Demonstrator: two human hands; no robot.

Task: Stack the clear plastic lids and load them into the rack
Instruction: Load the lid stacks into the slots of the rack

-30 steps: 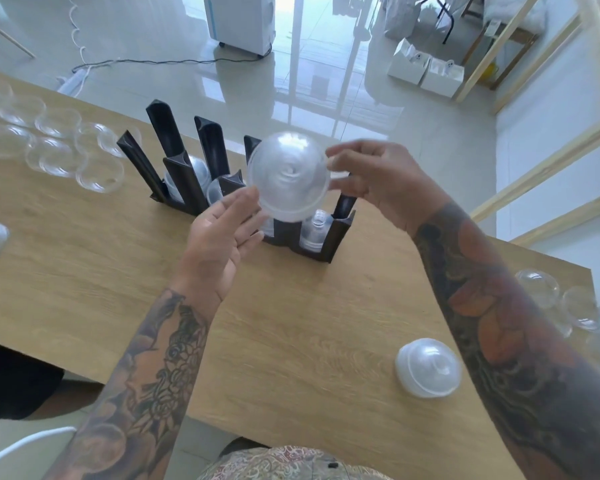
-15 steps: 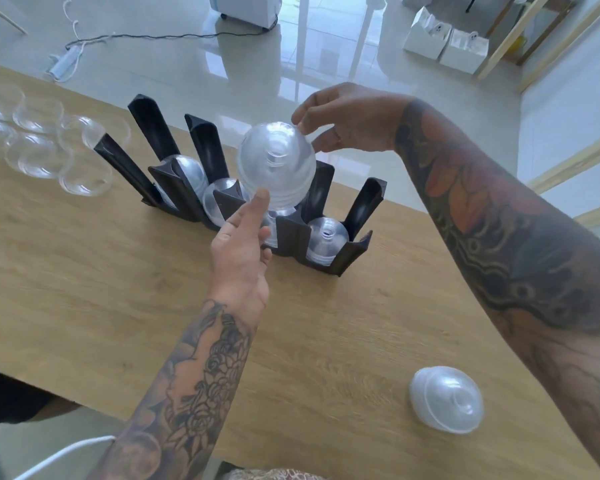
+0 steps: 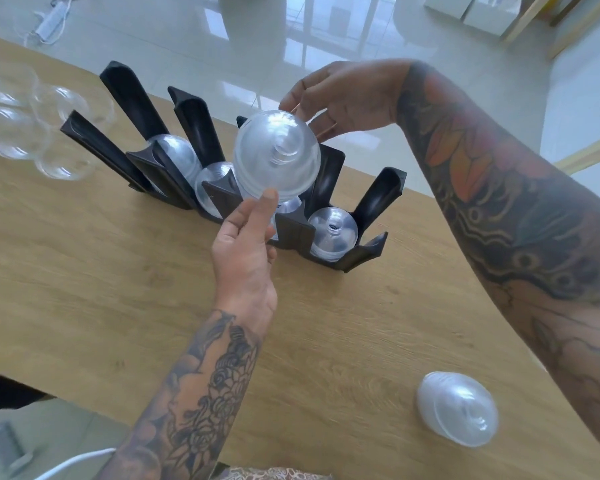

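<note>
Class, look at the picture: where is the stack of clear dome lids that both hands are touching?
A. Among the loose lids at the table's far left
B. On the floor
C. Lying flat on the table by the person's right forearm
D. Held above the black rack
D: the stack of dome lids sits between the left hand and right hand, above the black rack.

One black plastic rack with upright channels (image 3: 291, 233) stands on one light wooden table (image 3: 84, 271). Two tattooed hands are in view, the left hand (image 3: 245, 252) at 6 o'clock of the rack and the right hand (image 3: 340, 98) at 12 o'clock. One stack of clear domed plastic lids (image 3: 277, 155) is between them. In the rack I count three more stacks, though one more may be hidden. One white-looking stack of lids (image 3: 458, 413) lies at 5 o'clock. About five loose clear lids (image 3: 14, 133) lie at 9 o'clock; the blur prevents an exact count.
</note>
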